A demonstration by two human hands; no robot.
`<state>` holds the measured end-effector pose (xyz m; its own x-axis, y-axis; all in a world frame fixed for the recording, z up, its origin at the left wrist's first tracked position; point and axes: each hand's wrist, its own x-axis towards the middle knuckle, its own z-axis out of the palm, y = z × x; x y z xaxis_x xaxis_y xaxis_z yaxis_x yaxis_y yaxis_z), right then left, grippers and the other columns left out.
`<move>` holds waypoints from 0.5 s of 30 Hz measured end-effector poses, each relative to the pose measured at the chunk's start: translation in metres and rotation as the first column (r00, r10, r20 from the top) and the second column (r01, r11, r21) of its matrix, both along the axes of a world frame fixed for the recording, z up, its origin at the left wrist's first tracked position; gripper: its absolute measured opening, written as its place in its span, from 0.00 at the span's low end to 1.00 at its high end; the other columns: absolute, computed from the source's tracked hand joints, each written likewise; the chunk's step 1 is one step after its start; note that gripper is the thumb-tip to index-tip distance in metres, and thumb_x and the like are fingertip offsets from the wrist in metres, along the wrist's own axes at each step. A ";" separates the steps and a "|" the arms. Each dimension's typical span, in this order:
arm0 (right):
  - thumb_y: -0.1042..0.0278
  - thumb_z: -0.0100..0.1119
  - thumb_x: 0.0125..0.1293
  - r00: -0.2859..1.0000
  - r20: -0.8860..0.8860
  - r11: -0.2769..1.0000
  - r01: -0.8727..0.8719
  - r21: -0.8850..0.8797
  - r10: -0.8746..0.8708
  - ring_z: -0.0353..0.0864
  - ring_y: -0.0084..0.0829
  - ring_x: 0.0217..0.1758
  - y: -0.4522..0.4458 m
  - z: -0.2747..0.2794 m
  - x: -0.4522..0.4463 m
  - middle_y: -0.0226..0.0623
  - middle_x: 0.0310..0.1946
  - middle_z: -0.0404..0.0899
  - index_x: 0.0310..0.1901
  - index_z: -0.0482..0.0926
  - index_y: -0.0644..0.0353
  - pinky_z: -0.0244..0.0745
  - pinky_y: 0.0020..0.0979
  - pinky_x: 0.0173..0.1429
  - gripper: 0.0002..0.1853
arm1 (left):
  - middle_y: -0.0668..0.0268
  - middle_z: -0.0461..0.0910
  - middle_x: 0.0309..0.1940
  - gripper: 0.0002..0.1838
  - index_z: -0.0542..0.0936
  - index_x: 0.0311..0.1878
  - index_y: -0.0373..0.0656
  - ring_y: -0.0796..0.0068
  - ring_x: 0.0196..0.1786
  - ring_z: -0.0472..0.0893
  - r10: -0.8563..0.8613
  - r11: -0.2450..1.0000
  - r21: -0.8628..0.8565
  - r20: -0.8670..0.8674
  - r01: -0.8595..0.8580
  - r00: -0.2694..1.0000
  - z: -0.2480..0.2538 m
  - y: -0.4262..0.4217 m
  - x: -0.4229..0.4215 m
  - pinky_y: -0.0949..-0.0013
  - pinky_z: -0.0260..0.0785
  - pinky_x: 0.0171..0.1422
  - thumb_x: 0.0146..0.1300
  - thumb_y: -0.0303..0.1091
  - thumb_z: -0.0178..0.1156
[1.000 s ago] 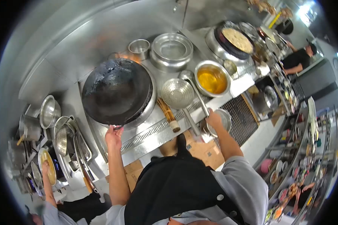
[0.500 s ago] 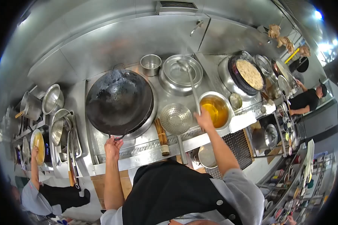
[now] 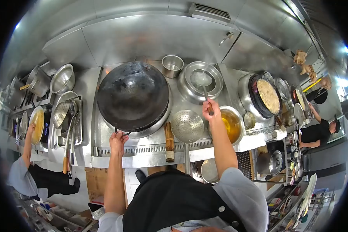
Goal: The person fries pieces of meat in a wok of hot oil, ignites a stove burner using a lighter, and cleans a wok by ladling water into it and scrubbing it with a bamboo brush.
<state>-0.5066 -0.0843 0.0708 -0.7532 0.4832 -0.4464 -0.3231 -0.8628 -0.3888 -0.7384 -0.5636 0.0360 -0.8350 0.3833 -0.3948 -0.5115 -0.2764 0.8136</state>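
My left hand (image 3: pixel 118 142) is closed on the small loop handle at the near side of a large black wok (image 3: pixel 133 102), which sits on the burner. In my right hand (image 3: pixel 214 113) is a ladle (image 3: pixel 206 92), gripped by the end of its handle. The ladle's bowl is over the round metal pot (image 3: pixel 186 89) behind; whether it touches the contents I cannot tell. Just right of my right wrist stands a steel bowl (image 3: pixel 241 129) of yellow oil (image 3: pixel 230 124). A perforated skimmer (image 3: pixel 187 125) and a bamboo brush (image 3: pixel 169 141) lie between my hands.
A small steel pot (image 3: pixel 172 66) stands behind the wok. To the right, another wok (image 3: pixel 268 96) holds pale food. Skimmers and ladles rest in a tray (image 3: pixel 77 137) at left. Co-workers are at both sides: one at left (image 3: pixel 19 174), one at right (image 3: pixel 317 129).
My right hand has moved away from me, up from beside the oil bowl toward the pot, with the ladle in it. The view has shifted. My left hand stays on the wok handle.
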 end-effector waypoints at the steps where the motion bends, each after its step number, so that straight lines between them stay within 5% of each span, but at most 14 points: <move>1: 0.63 0.56 0.75 0.999 0.043 1.000 0.022 0.003 -0.022 0.72 0.20 0.21 -0.012 0.011 0.002 0.26 0.25 0.73 0.37 0.71 0.53 0.68 0.25 0.25 0.09 | 0.63 0.82 0.34 0.07 0.74 0.40 0.41 0.69 0.34 0.85 0.012 1.000 -0.011 0.005 -0.012 1.000 0.003 0.001 0.000 0.66 0.83 0.41 0.76 0.32 0.59; 6: 0.59 0.56 0.76 0.999 0.040 0.997 -0.020 0.081 0.016 0.68 0.21 0.20 -0.095 0.071 0.014 0.26 0.26 0.73 0.36 0.71 0.54 0.67 0.27 0.25 0.11 | 0.62 0.82 0.35 0.09 0.73 0.39 0.41 0.69 0.35 0.85 -0.011 0.999 0.035 -0.016 0.011 1.000 -0.018 -0.003 0.003 0.66 0.83 0.41 0.73 0.31 0.63; 12: 0.60 0.55 0.77 0.932 -0.312 0.971 -0.222 -0.084 0.186 0.70 0.22 0.22 -0.200 0.087 0.010 0.27 0.27 0.72 0.38 0.73 0.57 0.70 0.29 0.28 0.11 | 0.60 0.83 0.35 0.12 0.74 0.37 0.42 0.65 0.37 0.86 0.005 1.000 0.006 -0.032 -0.005 0.999 -0.001 -0.002 0.013 0.66 0.81 0.43 0.72 0.36 0.66; 15: 0.61 0.55 0.77 0.954 -0.231 0.977 -0.208 -0.051 0.191 0.70 0.23 0.22 -0.238 0.076 0.015 0.27 0.28 0.71 0.41 0.73 0.53 0.69 0.30 0.26 0.07 | 0.62 0.82 0.33 0.13 0.75 0.37 0.42 0.68 0.35 0.85 -0.069 0.995 -0.070 -0.031 0.067 0.997 0.019 -0.016 0.010 0.66 0.81 0.42 0.72 0.38 0.67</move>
